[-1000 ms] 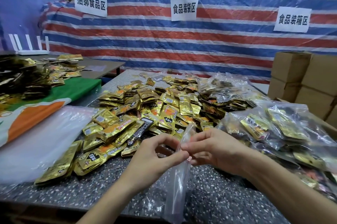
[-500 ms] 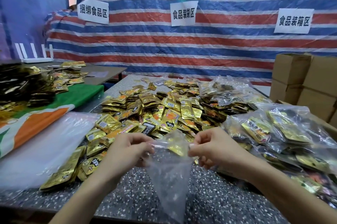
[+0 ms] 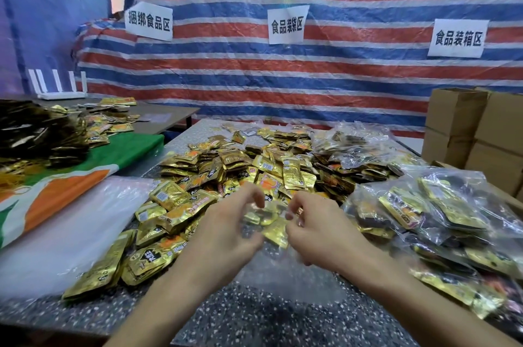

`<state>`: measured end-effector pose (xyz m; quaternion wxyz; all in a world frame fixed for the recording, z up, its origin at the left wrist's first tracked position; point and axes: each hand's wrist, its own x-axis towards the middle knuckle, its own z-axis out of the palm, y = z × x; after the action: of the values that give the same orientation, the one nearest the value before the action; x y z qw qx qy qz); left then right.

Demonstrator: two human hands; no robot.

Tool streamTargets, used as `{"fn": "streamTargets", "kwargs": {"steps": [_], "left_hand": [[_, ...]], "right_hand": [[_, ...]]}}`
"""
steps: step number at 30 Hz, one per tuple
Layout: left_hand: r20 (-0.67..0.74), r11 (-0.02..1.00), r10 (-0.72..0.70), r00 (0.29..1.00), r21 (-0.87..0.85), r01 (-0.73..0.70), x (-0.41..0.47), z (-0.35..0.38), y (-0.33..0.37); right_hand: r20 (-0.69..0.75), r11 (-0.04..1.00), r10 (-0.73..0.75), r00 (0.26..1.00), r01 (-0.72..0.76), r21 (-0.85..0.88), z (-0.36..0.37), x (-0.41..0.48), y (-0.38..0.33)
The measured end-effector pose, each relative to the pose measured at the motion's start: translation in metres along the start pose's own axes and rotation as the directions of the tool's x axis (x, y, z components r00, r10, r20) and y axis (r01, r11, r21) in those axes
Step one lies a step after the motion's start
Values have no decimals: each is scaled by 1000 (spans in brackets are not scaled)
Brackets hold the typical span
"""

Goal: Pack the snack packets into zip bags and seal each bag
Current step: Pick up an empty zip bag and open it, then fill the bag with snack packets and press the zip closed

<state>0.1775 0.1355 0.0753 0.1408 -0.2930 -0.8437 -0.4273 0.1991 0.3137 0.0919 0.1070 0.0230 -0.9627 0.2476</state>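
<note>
Clear zip bag (image 3: pixel 268 262) in left hand (image 3: pixel 223 233) and right hand (image 3: pixel 319 233)

- Two bare forearms enter from the bottom edge, the left from the lower left and the right from the lower right, angling in toward each other.
- The left hand (image 3: pixel 226 230) shows its back to the camera, fingers curled forward and down, thumb tucked under and pointing toward the other hand.
- The right hand (image 3: pixel 319 230) mirrors it, knuckles up and fingers bent inward, with a ring (image 3: pixel 299 210) on one finger.
- The hands sit level and near each other but do not touch, each pinching one side of the mouth of a clear zip bag (image 3: pixel 268 256).
- Blur softens the fingertips, so the exact points of contact cannot be made out.
</note>
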Motion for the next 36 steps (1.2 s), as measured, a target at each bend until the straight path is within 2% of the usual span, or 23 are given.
{"fn": "streamTargets", "kwargs": {"steps": [2,5,8,10,12,13,15,19,22,25,30,36], "left_hand": [[25,995,4,1000,102,-6,-6,-1,-6],[73,964,-129,989,244,108,-6,-2,-17],[134,947,-250,959,240,213,-2,-2,-29],[172,939,-301,938,228,259,-1,-2,-37],[189,927,-344,920,225,301,-2,-3,-43],[191,922,-360,913,221,317,-2,-3,-46],[184,918,-377,908,206,340,-2,-5,-53],[223,919,-385,896,182,350,-2,-8,-58],[241,929,-357,902,195,316,-2,-8,-59],[240,930,-361,901,165,329,-1,-8,-61],[182,927,-371,910,129,352,0,-10,-63],[146,921,-385,911,122,369,7,-10,-69]], "right_hand": [[5,991,47,999,-47,126,-3,2,0],[104,945,95,990,-122,302,-2,9,5],[147,949,28,989,-73,307,3,20,12],[119,938,0,993,-41,343,8,34,19],[24,913,37,999,-43,406,17,54,31],[-39,919,55,998,-35,394,24,65,39],[-129,975,51,990,-22,219,43,91,62],[-41,994,19,999,-23,-111,90,126,91],[-16,976,-17,1000,13,-218,120,143,96],[-48,956,6,999,-20,-292,134,156,91],[-157,950,-66,985,14,-311,131,163,86],[-343,989,-106,933,135,62,110,162,92]]}}
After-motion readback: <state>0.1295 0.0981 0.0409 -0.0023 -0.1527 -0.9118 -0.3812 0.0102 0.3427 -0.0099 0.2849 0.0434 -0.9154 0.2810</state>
